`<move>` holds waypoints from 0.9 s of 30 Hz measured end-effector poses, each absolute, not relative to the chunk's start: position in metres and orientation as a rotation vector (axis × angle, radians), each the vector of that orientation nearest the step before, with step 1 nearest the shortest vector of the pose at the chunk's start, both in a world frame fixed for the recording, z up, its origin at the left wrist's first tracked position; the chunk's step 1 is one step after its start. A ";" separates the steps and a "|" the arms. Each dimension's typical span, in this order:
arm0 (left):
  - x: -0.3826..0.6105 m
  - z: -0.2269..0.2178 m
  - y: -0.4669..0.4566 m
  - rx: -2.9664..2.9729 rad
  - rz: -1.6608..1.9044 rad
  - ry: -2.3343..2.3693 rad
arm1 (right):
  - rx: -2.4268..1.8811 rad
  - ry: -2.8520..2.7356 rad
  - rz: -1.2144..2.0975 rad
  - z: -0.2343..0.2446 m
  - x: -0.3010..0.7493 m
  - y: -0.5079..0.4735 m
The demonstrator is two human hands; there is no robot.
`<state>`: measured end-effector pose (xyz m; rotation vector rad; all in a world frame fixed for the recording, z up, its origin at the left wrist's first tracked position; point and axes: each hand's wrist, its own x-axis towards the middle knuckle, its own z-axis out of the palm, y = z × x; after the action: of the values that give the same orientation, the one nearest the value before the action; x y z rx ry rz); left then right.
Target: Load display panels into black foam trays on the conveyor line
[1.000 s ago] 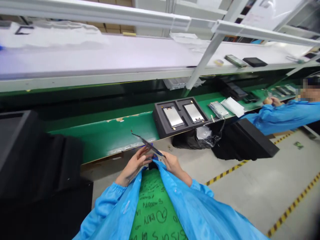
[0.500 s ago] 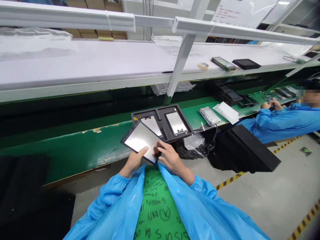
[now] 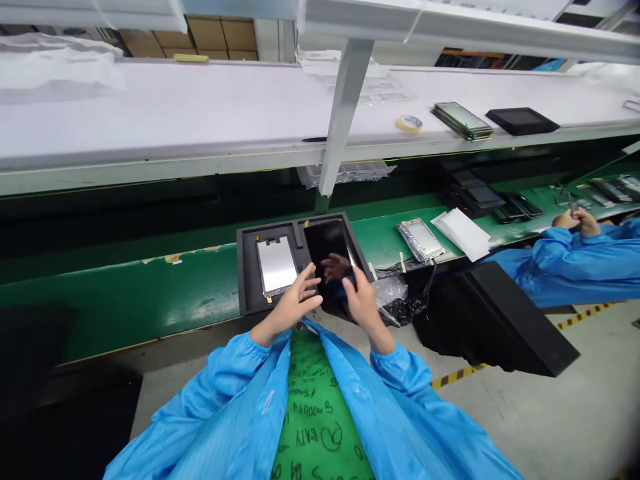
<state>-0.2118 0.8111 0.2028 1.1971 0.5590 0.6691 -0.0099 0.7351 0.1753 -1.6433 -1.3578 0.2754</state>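
A dark, glossy display panel (image 3: 327, 257) is over the right compartment of the black foam tray (image 3: 250, 303), its near end sticking out past the tray's front edge. At its right edge, my right hand (image 3: 364, 303) grips it between thumb and fingers; the fingertips are partly hidden. My left hand (image 3: 295, 303) is open by the panel's left side, fingers apart, holding nothing. In the tray's left compartment lies a silver-backed display panel (image 3: 277, 265). A bright sliver shows beside the dark panel, where most of the right compartment is hidden.
Right of the tray lie a wrapped panel stack (image 3: 421, 240) and white sheets (image 3: 461, 233). A plastic bag (image 3: 395, 297) hangs below the bench edge, beside a large black block (image 3: 495, 320). A shelf post (image 3: 340, 120) rises behind the tray. A co-worker's hands (image 3: 577, 220) are at far right.
The panel has turned from its silver side to its dark, glossy side and moved over the tray's right compartment. My left hand has let go of it. The view has shifted right.
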 end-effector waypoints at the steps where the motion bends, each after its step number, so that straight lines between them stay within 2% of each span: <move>1: -0.213 0.201 0.812 1.201 0.667 0.593 | -1.664 -1.237 0.295 0.171 0.010 0.744; 7: -0.228 0.164 0.814 1.132 0.712 0.863 | -1.627 -1.045 0.513 0.120 0.087 0.795; 11: -0.222 0.148 0.827 1.103 0.721 0.875 | -1.606 -1.043 0.634 0.089 0.100 0.812; 15: -0.193 0.139 0.844 1.082 0.734 0.824 | -1.674 -1.031 0.688 0.079 0.102 0.816; 20: -0.143 0.130 0.866 1.158 0.696 0.833 | -1.915 -1.126 0.395 0.093 0.095 0.808; 24: -0.118 0.141 0.871 1.222 0.623 0.958 | -1.899 -1.373 0.188 0.110 0.080 0.798; 27: -0.113 0.151 0.857 1.214 0.744 1.029 | -1.824 -1.574 0.116 0.118 0.063 0.789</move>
<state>-0.1127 0.8572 0.1506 1.2141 1.0289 0.7437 0.0634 0.7893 0.1180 -1.8235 -1.5739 0.1165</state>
